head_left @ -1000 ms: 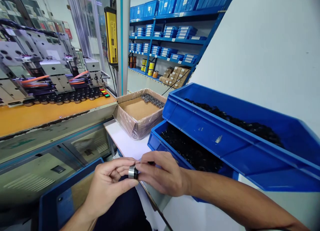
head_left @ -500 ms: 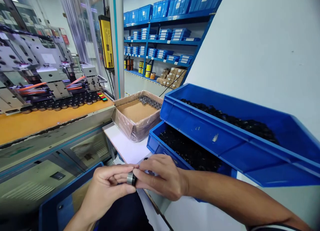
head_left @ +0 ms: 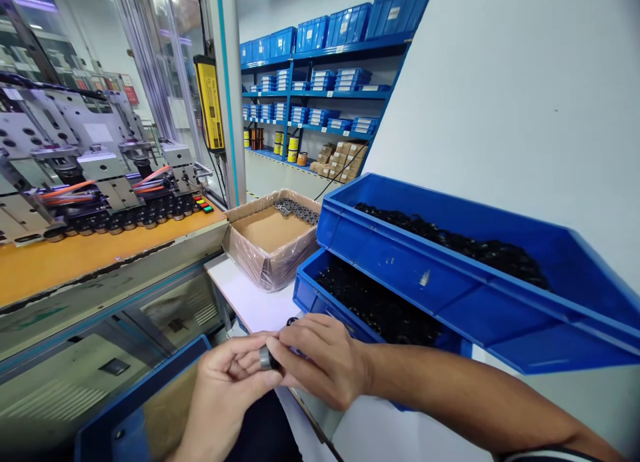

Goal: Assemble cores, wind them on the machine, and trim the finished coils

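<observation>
My left hand (head_left: 227, 392) and my right hand (head_left: 325, 365) meet low in the middle of the view, both pinching a small silver and black metal ring (head_left: 266, 359) between their fingertips. A small black piece (head_left: 291, 321) shows just above my right hand's fingers. Right behind my right hand lies the lower blue bin (head_left: 305, 290), filled with small black ring parts (head_left: 380, 305). Stacked above it, a larger blue bin (head_left: 400, 255) holds more black parts (head_left: 465, 245).
A plastic-wrapped cardboard box (head_left: 273, 265) with metal parts in its far corner stands on a white surface (head_left: 250, 299). An assembly machine (head_left: 90, 175) sits on an orange bench (head_left: 75, 252) at left. A blue bin (head_left: 127, 409) lies below my left hand. Blue shelving (head_left: 320, 95) stands behind.
Both hands have stayed together on the ring and sunk slightly lower in the view. The camera has tilted and shifted a little, sliding the scene leftward.
</observation>
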Demonstrator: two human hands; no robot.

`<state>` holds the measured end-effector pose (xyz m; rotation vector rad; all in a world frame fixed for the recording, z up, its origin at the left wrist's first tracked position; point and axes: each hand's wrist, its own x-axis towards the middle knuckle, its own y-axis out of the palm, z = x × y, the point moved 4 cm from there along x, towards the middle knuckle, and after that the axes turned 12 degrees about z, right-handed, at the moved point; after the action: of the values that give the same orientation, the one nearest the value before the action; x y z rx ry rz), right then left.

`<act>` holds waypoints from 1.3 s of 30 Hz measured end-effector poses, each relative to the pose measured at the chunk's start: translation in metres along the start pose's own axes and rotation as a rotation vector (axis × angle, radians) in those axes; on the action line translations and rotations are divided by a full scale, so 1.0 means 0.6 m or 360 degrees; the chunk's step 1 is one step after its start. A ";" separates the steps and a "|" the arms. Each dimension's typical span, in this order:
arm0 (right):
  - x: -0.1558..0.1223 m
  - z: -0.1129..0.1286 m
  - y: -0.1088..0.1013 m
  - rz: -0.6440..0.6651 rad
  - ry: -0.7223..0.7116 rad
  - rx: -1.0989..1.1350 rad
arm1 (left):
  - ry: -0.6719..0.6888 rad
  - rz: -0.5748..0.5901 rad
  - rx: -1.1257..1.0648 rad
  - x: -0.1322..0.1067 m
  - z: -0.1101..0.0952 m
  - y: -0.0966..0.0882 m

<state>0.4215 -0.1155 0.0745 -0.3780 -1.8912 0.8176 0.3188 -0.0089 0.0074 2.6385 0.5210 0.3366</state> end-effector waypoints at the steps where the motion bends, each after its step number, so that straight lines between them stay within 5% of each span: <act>1: -0.001 0.000 0.001 -0.0005 0.0006 -0.0006 | 0.0092 -0.0072 0.0056 -0.001 0.001 0.002; 5: -0.006 0.000 -0.001 -0.0088 0.0065 0.0177 | 0.0450 -0.0242 0.0509 -0.007 -0.020 -0.002; 10: -0.003 0.004 -0.009 -0.0085 0.0227 0.0445 | 0.0791 0.0222 0.1125 -0.004 -0.070 0.005; 12: 0.001 0.005 -0.006 -0.0055 0.0251 0.0488 | 0.0861 0.0246 0.1203 -0.003 -0.079 0.007; 18: 0.006 -0.042 -0.030 0.0035 0.0416 0.0197 | 0.0867 -0.0060 0.1196 -0.013 -0.080 -0.012; 23: -0.065 -0.149 -0.093 -0.0235 0.1110 -0.0414 | 0.0574 -0.0181 0.1015 -0.035 -0.086 -0.049; 24: -0.090 -0.172 -0.085 -0.0046 0.1223 -0.0334 | 0.0545 -0.0180 0.0995 -0.038 -0.089 -0.053; 26: -0.143 -0.200 -0.045 0.0660 0.1185 -0.0024 | 0.0526 -0.0188 0.0960 -0.041 -0.095 -0.057; 28: -0.194 -0.209 -0.023 0.1052 0.1104 0.0025 | 0.0483 -0.0185 0.0911 -0.039 -0.095 -0.058; 31: -0.231 -0.216 -0.033 0.1116 0.1084 -0.0120 | 0.0352 -0.0162 0.0763 -0.031 -0.085 -0.057; 36: -0.217 -0.230 -0.069 0.1063 0.1111 -0.0139 | 0.0237 -0.0126 0.0616 -0.025 -0.076 -0.053; 39: -0.226 -0.235 -0.047 0.1106 0.1288 0.0100 | 0.0278 -0.0079 0.0600 -0.025 -0.080 -0.049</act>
<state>0.6103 -0.1627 0.0405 -1.1680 -0.9602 0.9629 0.2811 0.0271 0.0341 2.9664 0.7713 0.4993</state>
